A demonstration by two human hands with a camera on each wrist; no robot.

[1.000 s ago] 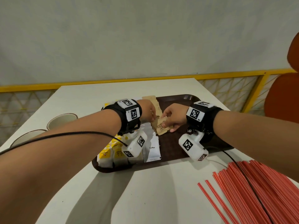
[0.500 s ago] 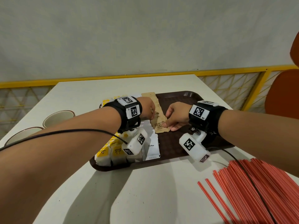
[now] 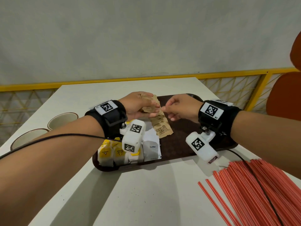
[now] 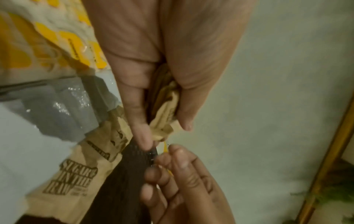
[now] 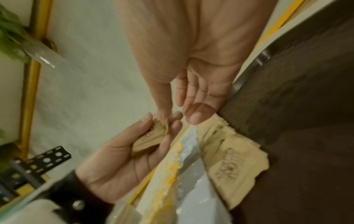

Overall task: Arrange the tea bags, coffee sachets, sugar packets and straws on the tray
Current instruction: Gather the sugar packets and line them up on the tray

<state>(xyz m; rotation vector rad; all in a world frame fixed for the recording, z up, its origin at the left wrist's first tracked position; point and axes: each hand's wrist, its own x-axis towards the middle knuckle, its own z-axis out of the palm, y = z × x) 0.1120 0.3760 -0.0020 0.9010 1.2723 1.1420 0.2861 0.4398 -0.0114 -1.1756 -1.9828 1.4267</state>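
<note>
Out past the left hand's (image 3: 138,106) wrist, on the white bench (image 3: 146,193), stand two pale cups (image 3: 62,119), well apart from the brown tray (image 3: 182,154). Below that wrist, at the tray's near left end, yellow-and-white tea bags (image 3: 110,154) sit packed side by side, and just right of them lie grey-white coffee sachets (image 3: 152,150), one marked "Coffee".

The left grip is pressed together on a small bundle of brown sugar packets (image 4: 164,109): thumb on one side, fingers (image 4: 139,115) on the other, the crumpled paper ends sticking out past the fingertips. The bundle is held above the tray's far left part. Under and just right of this grip, a row of laid sugar packets (image 3: 160,124) overlaps down the tray, touching the coffee sachets' edge, the nearest reading "Sugar in the Raw".

The right hand (image 3: 180,108) hovers close beside the left, fingertips near the bundle's tip. From its wrist view the fingers (image 5: 197,112) are only loosely bent and hold nothing; whether the thumb touches the bundle I cannot tell.

Well off to the near right of this grip, a heap of red straws (image 3: 254,193) lies on the bench, off the tray.
</note>
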